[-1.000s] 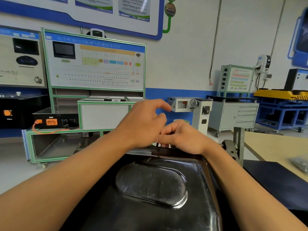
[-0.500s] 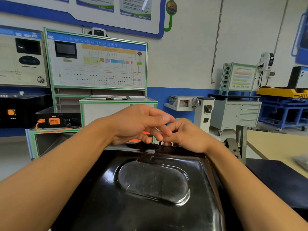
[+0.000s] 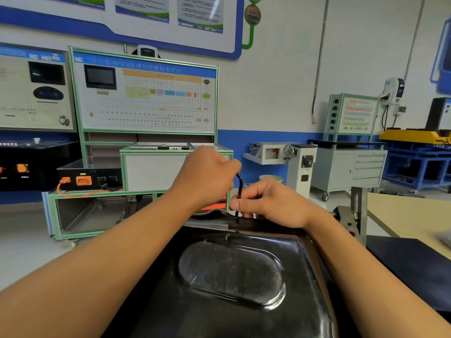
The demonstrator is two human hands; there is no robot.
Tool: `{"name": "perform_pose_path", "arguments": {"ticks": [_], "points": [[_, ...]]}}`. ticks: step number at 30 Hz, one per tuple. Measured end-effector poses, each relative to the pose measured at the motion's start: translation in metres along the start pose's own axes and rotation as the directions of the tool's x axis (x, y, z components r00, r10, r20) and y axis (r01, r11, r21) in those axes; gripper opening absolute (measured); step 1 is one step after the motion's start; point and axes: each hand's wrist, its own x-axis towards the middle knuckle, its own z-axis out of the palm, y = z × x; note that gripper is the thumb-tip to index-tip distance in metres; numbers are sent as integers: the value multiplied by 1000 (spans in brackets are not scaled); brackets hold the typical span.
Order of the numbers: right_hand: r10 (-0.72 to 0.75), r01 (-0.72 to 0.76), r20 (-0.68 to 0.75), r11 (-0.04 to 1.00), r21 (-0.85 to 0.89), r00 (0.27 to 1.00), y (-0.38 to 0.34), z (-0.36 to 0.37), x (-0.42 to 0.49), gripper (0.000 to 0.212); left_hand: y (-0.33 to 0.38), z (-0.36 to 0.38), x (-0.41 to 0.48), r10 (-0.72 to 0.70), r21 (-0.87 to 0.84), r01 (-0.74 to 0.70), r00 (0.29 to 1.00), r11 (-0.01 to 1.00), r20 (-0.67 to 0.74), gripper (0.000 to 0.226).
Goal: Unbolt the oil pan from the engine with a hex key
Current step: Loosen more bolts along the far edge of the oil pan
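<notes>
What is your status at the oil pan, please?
Upright hex key at far rim of oil pan. The left grip holds its top; right grip pinches the shaft. Bolt not visible; nothing blocking.

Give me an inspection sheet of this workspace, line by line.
surface: beige table at right; dark mat nearer the camera.
job's things: black oil pan in front; hex key upright at its far edge.
clutter: pale item at the table's edge, unclear.
grips: left hand grips the hex key's top; right hand pinches its shaft.
cables: orange cable on green-framed bench; loose wires hanging on the wall.
surroundings: grey cabinet, blue racks.
</notes>
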Motion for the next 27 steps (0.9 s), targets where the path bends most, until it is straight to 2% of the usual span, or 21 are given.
{"name": "perform_pose_path", "arguments": {"ticks": [2,4,7,11,13,15,19,22,25,27], "points": [[-4,4,-12,1000,4,1000,0,1,0,29,-5,-5,1,-103,-28,104,994,994,39,37],[5,-5,-15,1000,7,1000,0,1,0,29,-7,-8,1,-112,-40,116,990,992,92,31],[2,-2,-32,1000,-6,999,2,0,0,32,-2,-12,-3,10,-101,12,978,995,209,17],[-19,19,-29,1000,-8,999,7,-4,-2,35,-1,-12,-8,200,-84,-182,909,980,366,14],[-28,28,-21,1000,-9,999,8,-5,-1,39,-2,-12,-10,274,-61,-273,879,960,389,12],[-29,29,-18,999,-15,999,9,-5,0,37,-1,-13,-10,316,-91,-304,872,948,375,14],[-10,10,-6,1000,-18,1000,10,-5,1,44,1,-18,-10,314,-177,-265,868,948,384,17],[-25,25,13,1000,3,1000,11,-6,1,27,1,-21,-8,285,-209,-211,850,955,443,22],[-38,38,19,999,5,999,12,-8,0,36,-2,-29,-8,241,-201,-154,803,967,545,33],[-15,15,9,1000,-13,1000,9,-7,-1,22,-3,-31,-9,242,-254,-115,797,960,554,29]]}}
